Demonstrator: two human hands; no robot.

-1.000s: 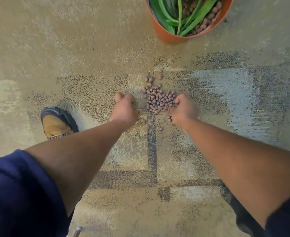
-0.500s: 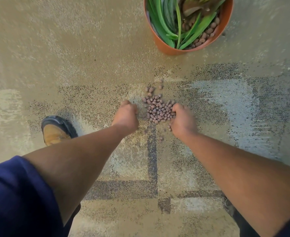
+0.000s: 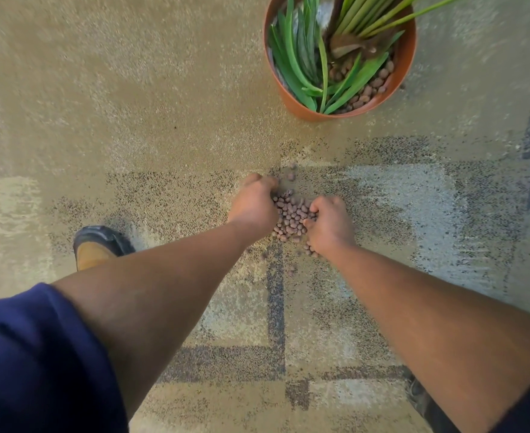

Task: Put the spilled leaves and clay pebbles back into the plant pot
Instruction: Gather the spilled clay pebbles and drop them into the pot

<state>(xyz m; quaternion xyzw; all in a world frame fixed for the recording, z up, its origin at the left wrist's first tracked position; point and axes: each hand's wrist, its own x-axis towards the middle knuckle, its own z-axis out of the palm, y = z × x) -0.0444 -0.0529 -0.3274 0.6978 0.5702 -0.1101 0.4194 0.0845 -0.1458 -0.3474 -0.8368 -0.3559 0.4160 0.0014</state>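
A pile of brown clay pebbles (image 3: 292,215) lies on the carpet. My left hand (image 3: 252,203) presses against the pile's left side with curled fingers. On the pile's right side my right hand (image 3: 331,223) is cupped the same way, so both hands squeeze the pebbles together. A few stray pebbles (image 3: 291,175) lie just beyond the pile. The orange plant pot (image 3: 301,106) stands farther away at the upper right, holding long green leaves (image 3: 298,62) and more pebbles.
The floor is a tan and grey patterned carpet (image 3: 132,104). My left shoe (image 3: 96,246), tan with a black toe, stands to the left of the hands. Part of my right shoe (image 3: 419,398) shows under the right forearm.
Both hands have closed in on the pile from either side, pushing the pebbles into a tighter heap. The camera has tilted, so more of the pot shows.
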